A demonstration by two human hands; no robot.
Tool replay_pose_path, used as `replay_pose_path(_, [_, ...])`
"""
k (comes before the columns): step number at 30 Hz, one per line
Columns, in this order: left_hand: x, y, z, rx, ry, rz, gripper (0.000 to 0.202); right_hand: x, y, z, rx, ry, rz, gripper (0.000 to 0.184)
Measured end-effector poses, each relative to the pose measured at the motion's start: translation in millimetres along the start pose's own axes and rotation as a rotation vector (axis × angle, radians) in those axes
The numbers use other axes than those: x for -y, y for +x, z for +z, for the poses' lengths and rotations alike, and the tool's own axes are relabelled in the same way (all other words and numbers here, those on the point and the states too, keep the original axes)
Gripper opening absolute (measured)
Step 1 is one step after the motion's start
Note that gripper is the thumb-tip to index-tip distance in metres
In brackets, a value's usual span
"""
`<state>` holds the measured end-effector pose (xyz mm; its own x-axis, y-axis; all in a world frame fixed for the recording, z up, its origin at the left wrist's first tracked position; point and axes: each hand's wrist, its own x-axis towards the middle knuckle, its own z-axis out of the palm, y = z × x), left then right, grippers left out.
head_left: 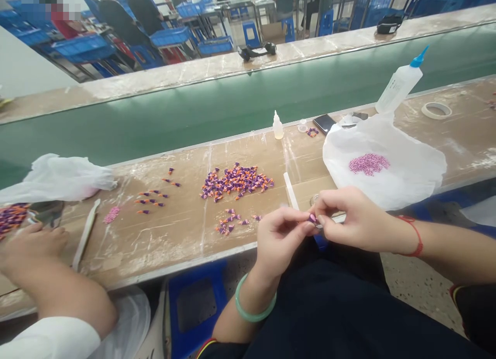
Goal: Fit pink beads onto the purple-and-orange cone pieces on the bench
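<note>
Between the fingertips of both hands is a small purple piece with a pink part (312, 218). My left hand (279, 237) pinches it from the left, wearing a green bangle on the wrist. From the right, my right hand (351, 220) closes thumb and finger at the same piece; whether it grips the piece or something smaller is hidden. Left of my hands lies a large pile of purple and orange pieces (237, 182), with a smaller group of purple and pink ones (227, 226) nearer the edge. Tiny pink pieces (369, 164) rest on a white plastic sheet (420, 165).
A small dropper bottle (278, 127), a phone (324, 123), a large blue-tipped bottle (401, 88) and a tape roll (436, 110) stand or lie along the back. A white strip (291, 190) lies near my hands. At left, a co-worker's arm (58, 281) reaches over the table.
</note>
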<state>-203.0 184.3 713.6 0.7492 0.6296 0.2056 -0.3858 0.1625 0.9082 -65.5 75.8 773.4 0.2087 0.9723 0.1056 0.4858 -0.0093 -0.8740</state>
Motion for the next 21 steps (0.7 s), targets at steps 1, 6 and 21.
replay_pose_path(1, [0.5,0.2,-0.4,-0.007,0.009,0.011,0.007,0.6,0.5,-0.3,-0.003,-0.016,-0.015,0.012])
replay_pose_path(6, [3.5,0.6,-4.2,-0.033,0.057,0.047,0.008,3.5,4.4,-1.5,-0.010,-0.123,-0.109,0.014])
replay_pose_path(21, [2.7,0.5,-3.4,-0.091,0.103,0.046,0.015,2.4,7.4,0.2,-0.019,-0.286,-0.213,0.015])
